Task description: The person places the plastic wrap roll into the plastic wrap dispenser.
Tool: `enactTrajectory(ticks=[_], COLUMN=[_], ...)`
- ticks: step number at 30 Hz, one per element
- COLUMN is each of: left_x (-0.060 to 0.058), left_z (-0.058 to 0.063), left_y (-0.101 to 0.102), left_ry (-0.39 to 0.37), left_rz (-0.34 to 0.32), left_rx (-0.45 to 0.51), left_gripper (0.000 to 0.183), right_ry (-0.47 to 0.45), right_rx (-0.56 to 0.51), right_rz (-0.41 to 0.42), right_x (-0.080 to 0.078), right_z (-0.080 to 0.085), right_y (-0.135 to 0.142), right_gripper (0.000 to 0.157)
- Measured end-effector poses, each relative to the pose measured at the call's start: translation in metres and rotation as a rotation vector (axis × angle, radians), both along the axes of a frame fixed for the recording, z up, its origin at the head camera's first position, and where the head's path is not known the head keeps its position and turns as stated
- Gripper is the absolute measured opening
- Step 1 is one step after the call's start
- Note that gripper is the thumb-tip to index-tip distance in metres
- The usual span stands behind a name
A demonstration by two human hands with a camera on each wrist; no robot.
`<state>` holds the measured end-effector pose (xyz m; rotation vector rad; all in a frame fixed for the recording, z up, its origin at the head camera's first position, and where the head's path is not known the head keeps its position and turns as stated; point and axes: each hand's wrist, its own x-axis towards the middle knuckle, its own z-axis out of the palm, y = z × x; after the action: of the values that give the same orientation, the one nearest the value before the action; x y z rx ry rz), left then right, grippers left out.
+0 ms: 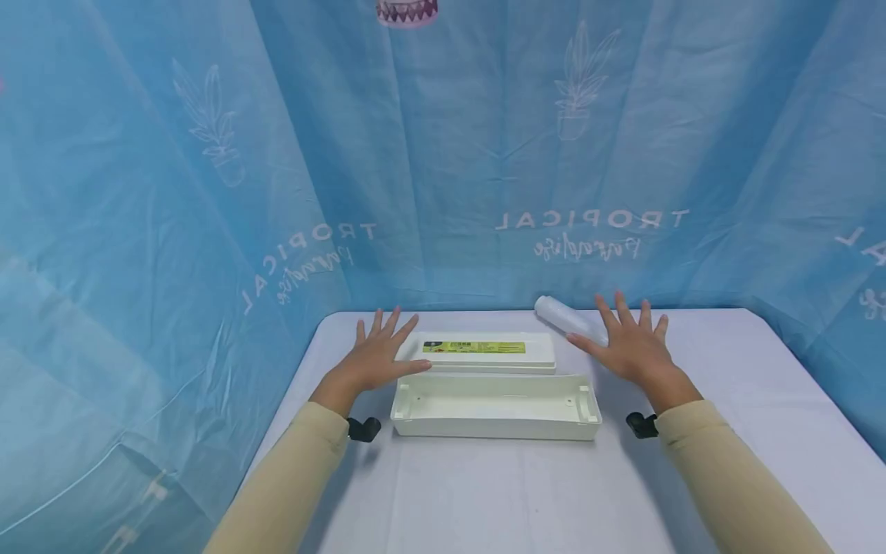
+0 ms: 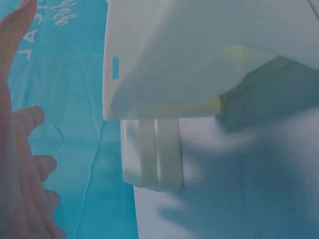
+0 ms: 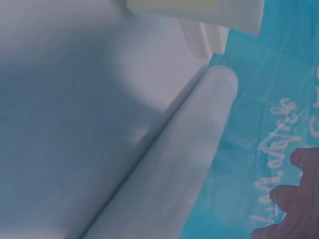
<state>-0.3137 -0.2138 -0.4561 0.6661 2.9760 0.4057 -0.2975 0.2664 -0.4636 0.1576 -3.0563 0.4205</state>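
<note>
My left hand (image 1: 374,360) is held with fingers spread at the left end of a long white lid-like piece (image 1: 498,368), which carries a yellow-green label; in the head view it overlaps that end and holds nothing. Nearer to me lies a long, shallow white plastic box (image 1: 493,428), its hollow side up. My right hand (image 1: 633,350), likewise spread and holding nothing, overlaps the near end of a whitish roll (image 1: 564,315). In the right wrist view the roll (image 3: 174,154) slants beside the fingers (image 3: 286,196). The left wrist view shows the left fingers (image 2: 42,167) beside the white pieces.
A white cloth (image 1: 464,500) covers the table. Blue printed curtains (image 1: 443,169) hang behind it and along both sides. Dark wrist cameras sit under both sleeves, the left one (image 1: 364,429) close to the box's left end.
</note>
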Motion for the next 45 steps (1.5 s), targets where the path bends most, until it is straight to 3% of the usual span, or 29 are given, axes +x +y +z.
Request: enactTrajectory(ticks=[12, 22, 31, 40, 45], left_x=[0.01, 0.029, 0.039, 0.05, 0.055], left_z=[-0.01, -0.028, -0.038, -0.051, -0.061], left_y=[-0.02, -0.035, -0.037, -0.035, -0.034], left_ry=[0.004, -0.014, -0.021, -0.084, -0.072], left_rz=[0.044, 0.082, 0.091, 0.113, 0.081], left_rx=[0.081, 0.188, 0.24, 0.344, 0.381], left_gripper=[0.102, 0.098, 0.1, 0.1, 0.101], right_ry=[-0.034, -0.051, -0.055, -0.071, -0.077], right_rx=[-0.017, -0.061, -0.095, -0.125, -0.147], right_rz=[-0.036, -0.077, -0.09, -0.108, -0.122], right_x=[0.011, 0.026, 0.031, 0.04, 0.044], right_z=[-0.007, -0.024, -0.041, -0.045, -0.049], right_y=[0.033, 0.057, 0.064, 0.073, 0.073], right_gripper=[0.115, 0.116, 0.116, 0.117, 0.117])
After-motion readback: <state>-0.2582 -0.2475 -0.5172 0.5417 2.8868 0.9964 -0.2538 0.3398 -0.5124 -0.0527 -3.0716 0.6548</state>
